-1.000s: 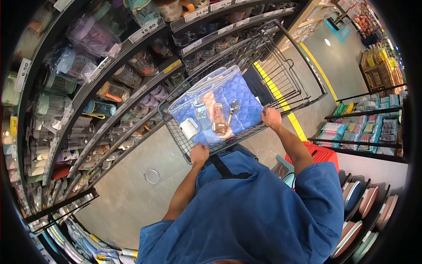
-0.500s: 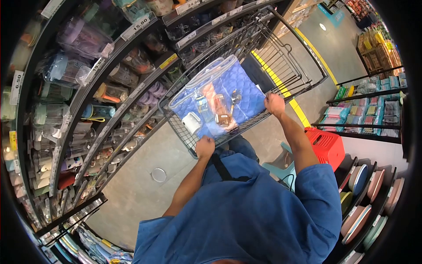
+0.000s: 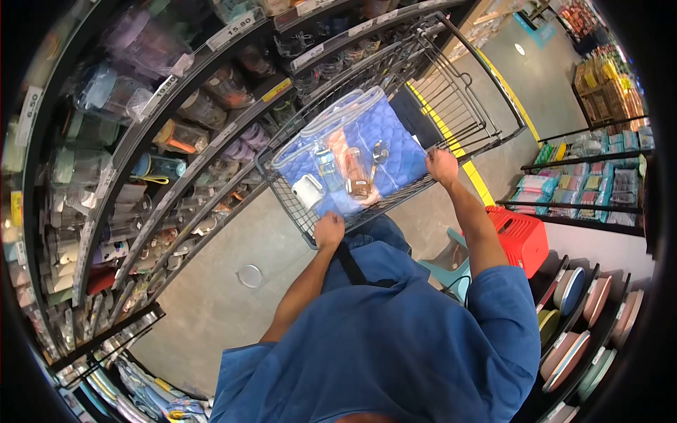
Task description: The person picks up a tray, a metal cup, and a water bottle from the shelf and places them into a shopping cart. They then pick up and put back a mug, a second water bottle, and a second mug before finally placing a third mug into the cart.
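Note:
My left hand [image 3: 329,230] is closed around the near left part of the rim of a black wire shopping cart [image 3: 288,204]. Farther right, my right hand [image 3: 442,166] grips the same near side with its fingers curled. Inside the cart lies a blue quilted item [image 3: 400,137] in clear plastic packaging. On top of it rest a white rounded item [image 3: 308,191], a clear bottle with a blue tint [image 3: 326,166] and a brown bottle [image 3: 357,178]. A small dark-and-shiny item [image 3: 379,153] lies beside them, too small to name.
Tall shelves [image 3: 229,130] packed with bottles and containers, with price tags, run close along the left. To the right stand a red basket [image 3: 518,240], a teal stool [image 3: 451,271] and a rack of plates [image 3: 568,352]. A yellow floor line [image 3: 479,185] passes beyond the cart.
The shelves and floor shift slightly in view as the camera moves. Both hands keep their hold on the cart, and the items inside stay in place.

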The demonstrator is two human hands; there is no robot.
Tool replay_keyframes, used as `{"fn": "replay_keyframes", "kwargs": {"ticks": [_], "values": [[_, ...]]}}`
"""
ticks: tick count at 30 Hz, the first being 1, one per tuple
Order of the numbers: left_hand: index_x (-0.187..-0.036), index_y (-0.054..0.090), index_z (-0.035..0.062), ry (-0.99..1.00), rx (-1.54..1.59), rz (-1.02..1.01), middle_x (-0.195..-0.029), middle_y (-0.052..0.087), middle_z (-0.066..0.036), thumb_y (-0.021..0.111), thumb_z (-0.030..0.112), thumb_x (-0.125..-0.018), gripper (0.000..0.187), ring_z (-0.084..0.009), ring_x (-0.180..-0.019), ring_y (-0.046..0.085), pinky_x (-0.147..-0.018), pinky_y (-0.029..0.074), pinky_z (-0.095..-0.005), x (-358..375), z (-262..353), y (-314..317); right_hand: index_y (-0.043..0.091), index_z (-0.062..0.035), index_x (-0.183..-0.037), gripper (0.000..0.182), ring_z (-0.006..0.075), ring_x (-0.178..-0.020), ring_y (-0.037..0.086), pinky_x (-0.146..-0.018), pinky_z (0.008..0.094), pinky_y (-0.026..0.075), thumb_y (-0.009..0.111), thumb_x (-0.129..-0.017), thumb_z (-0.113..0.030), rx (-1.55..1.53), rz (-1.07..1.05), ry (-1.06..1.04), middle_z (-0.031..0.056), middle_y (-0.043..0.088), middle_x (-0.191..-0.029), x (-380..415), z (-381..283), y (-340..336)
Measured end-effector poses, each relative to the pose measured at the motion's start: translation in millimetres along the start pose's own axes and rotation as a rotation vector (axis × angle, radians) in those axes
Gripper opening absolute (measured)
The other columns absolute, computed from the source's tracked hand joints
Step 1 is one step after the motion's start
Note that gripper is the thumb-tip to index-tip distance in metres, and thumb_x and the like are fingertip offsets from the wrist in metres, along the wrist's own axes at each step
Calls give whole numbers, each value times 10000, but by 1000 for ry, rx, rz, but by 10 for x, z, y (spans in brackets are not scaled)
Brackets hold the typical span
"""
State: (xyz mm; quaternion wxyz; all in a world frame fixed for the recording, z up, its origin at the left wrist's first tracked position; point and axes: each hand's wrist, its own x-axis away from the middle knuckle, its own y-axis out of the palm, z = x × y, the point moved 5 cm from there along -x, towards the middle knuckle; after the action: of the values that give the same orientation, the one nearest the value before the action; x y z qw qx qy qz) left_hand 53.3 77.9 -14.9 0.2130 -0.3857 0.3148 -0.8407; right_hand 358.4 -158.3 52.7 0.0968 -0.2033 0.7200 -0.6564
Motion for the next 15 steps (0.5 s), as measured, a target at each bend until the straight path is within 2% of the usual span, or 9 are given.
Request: {"fn": "replay_keyframes", "kwargs": {"ticks": [5, 15], "values": [[-916, 662, 93, -24, -2, 21, -866, 684, -185, 542, 289, -833, 245, -385, -848, 655, -778, 506, -484, -16, -11, 19, 682, -52, -822, 222, 366, -758, 651, -690, 440, 533, 601, -805, -259, -5, 8, -54, 181, 670, -804, -35, 2, 9], [-922, 652, 93, -35, 18, 33, -869, 685, -176, 533, 303, -841, 254, -388, -847, 650, -780, 505, -486, -17, 26, 7, 686, -46, -814, 242, 377, -743, 661, -681, 436, 541, 616, -812, -278, 55, -75, -33, 182, 674, -790, -123, 94, 152]]}}
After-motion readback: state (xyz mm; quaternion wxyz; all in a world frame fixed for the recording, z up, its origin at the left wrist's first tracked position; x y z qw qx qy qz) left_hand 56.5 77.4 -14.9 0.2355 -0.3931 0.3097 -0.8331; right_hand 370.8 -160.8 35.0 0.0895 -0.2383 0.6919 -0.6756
